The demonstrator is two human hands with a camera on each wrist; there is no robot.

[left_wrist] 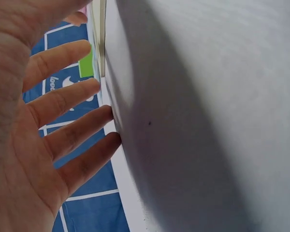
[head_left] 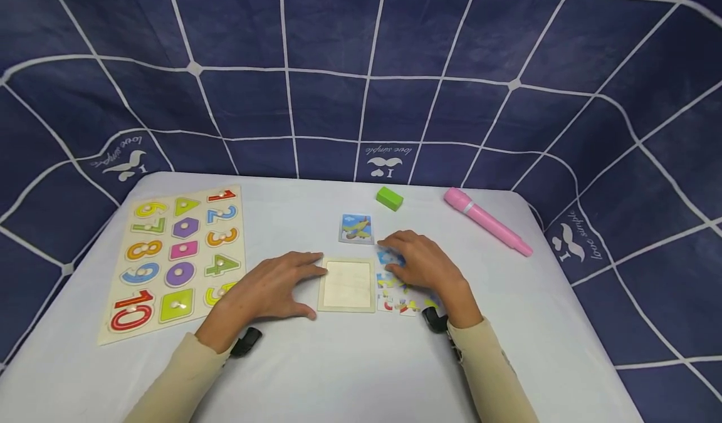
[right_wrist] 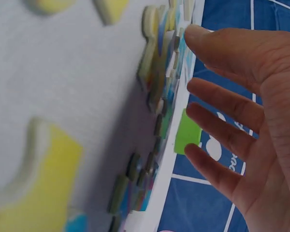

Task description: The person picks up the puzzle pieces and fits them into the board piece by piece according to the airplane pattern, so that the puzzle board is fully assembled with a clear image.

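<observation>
The square wooden puzzle tray (head_left: 346,285) lies flat between the two hands, just beside the fingertips of the left hand (head_left: 276,288). The jigsaw pieces (head_left: 407,306), mostly blue and yellow, lie along the tray's right edge, below the right hand (head_left: 423,263) and partly hidden by it.

The left hand is spread wide, thumb well away from the fingers, and has hold of nothing; whether its fingertips touch the tray's rim, I cannot tell. The right hand is loosely bent with its fingers apart and grips nothing; contact with the pieces cannot be made out.

Beyond the tray, ahead of and between the hands, is a small airplane picture tile (head_left: 356,228). Farther ahead sits a green rectangular block (head_left: 390,198). A pink marker-shaped stick (head_left: 488,221) lies slantwise, ahead and to the right of the right hand. Left of the left hand, a number-and-shape peg board (head_left: 199,257) reaches partly under the left forearm. Everything rests on a white-covered table (head_left: 316,366), with navy gridded cloth (head_left: 327,103) hanging behind.
</observation>
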